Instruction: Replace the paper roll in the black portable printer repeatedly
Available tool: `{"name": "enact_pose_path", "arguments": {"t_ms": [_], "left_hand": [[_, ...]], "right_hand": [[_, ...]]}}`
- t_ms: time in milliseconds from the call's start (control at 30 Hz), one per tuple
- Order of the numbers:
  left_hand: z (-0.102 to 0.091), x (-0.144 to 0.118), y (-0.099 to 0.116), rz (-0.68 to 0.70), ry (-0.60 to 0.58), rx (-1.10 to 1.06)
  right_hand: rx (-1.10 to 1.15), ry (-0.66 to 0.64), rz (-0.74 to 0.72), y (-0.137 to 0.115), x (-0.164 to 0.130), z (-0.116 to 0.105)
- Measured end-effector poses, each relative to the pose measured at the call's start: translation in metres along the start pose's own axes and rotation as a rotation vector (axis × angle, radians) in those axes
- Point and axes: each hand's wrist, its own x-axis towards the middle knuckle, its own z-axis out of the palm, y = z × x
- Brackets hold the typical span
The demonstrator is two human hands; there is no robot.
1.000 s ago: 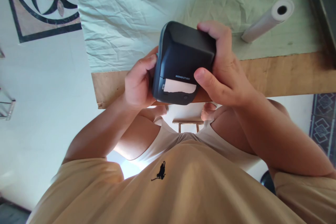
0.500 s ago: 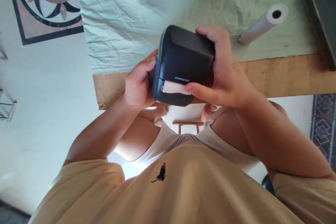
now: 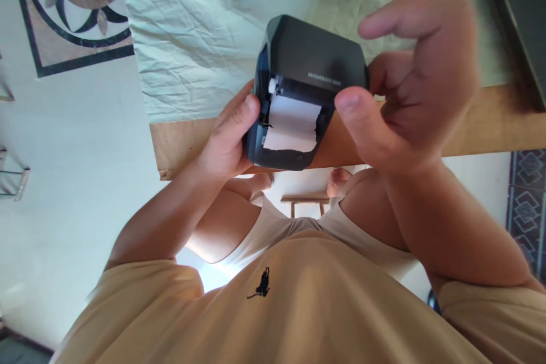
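Small dark-grey plastic label printer is up off the wooden table edge, lid popped open with white paper showing in the bay. From the head view, my left hand is clamped on its side. My right hand hangs loose, fingers apart, holding nothing. So it's open; closing's left, I'd guess.

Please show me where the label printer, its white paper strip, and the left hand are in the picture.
label printer (image 3: 318, 48), head view, on its dark raised lid.
white paper strip (image 3: 293, 124), head view, on the strip's middle.
left hand (image 3: 228, 139), head view, on the hand's back.
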Motion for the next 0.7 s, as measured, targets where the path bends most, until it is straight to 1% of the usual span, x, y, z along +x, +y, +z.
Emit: {"name": "enact_pose_path", "arguments": {"t_ms": [100, 200, 233, 267, 333, 367, 433, 500, 533, 600, 700], "left_hand": [[0.000, 0.000, -0.002, 0.000, 0.028, 0.029], [0.008, 0.001, -0.001, 0.005, 0.091, 0.058], [0.010, 0.001, -0.001, 0.004, 0.112, 0.066], [0.012, 0.001, -0.001, 0.005, 0.124, 0.071], [0.012, 0.000, -0.001, 0.018, 0.128, 0.088], [0.011, 0.000, -0.001, 0.026, 0.112, 0.102], [0.005, -0.002, -0.001, 0.032, 0.037, 0.136], [-0.001, -0.003, 0.001, 0.008, -0.044, 0.161], [-0.002, -0.003, 0.001, 0.004, -0.072, 0.168], [-0.003, -0.003, 0.002, 0.011, -0.065, 0.164], [0.000, -0.004, 0.002, 0.021, -0.029, 0.158]], "right_hand": [[0.042, 0.066, -0.009, 0.003, 0.002, 0.005], [0.136, 0.196, -0.074, 0.006, 0.005, 0.008], [0.135, 0.218, -0.098, 0.005, 0.006, 0.008], [0.103, 0.211, -0.118, 0.004, 0.006, 0.008], [-0.014, 0.127, -0.134, 0.000, 0.004, 0.007], [-0.113, 0.078, -0.129, -0.003, 0.002, 0.006], [-0.308, 0.015, -0.133, -0.006, -0.001, 0.005], [-0.432, -0.003, -0.127, -0.008, -0.005, 0.006], [-0.468, -0.012, -0.120, -0.009, -0.006, 0.006], [-0.472, -0.033, -0.108, -0.011, -0.007, 0.006], [-0.469, -0.157, -0.075, -0.013, -0.007, 0.003]]}}
